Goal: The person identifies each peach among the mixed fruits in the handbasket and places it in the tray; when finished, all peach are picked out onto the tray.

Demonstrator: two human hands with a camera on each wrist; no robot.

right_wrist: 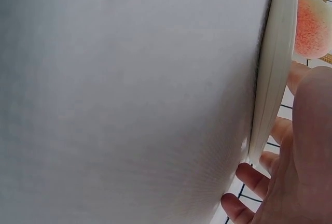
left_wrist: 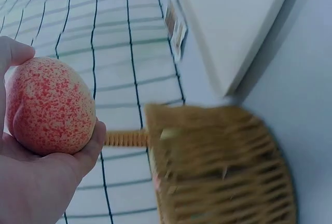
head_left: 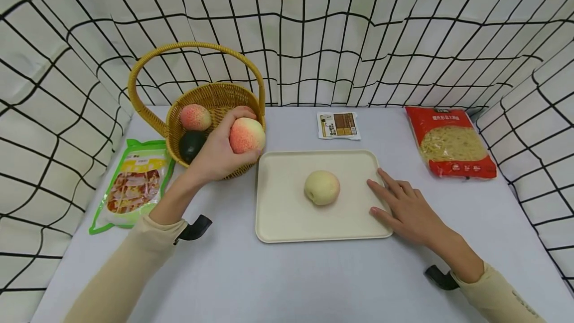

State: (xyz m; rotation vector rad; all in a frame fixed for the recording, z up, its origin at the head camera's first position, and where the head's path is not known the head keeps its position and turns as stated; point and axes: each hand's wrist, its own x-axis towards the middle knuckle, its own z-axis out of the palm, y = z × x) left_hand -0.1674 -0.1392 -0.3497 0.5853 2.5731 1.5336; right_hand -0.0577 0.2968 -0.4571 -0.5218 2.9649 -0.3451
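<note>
Left hand (head_left: 219, 156) cups a round, likely bruisable peach (head_left: 246, 135) around its middle, at the tray's (head_left: 287, 223) ten o'clock; right hand (head_left: 403, 208) rests flat, fingers straight, on the tray's edge.

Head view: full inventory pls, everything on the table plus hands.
peach: 1, pink-speckled, held in left hand beside basket
peach in basket: 1, pink-speckled, inside basket
pale peach: 1, cream-yellow, middle of tray
avocado: 1, dark green, in basket
basket: 1, tan wicker with handle, back left
tray: 1, cream, table centre
green packet: 1, left edge
small packet: 1, white-brown, behind tray
red bag: 1, right back, noodles inside
table: 1, pale grey
left hand: grips peach
right hand: flat, fingers on tray's right edge
</note>
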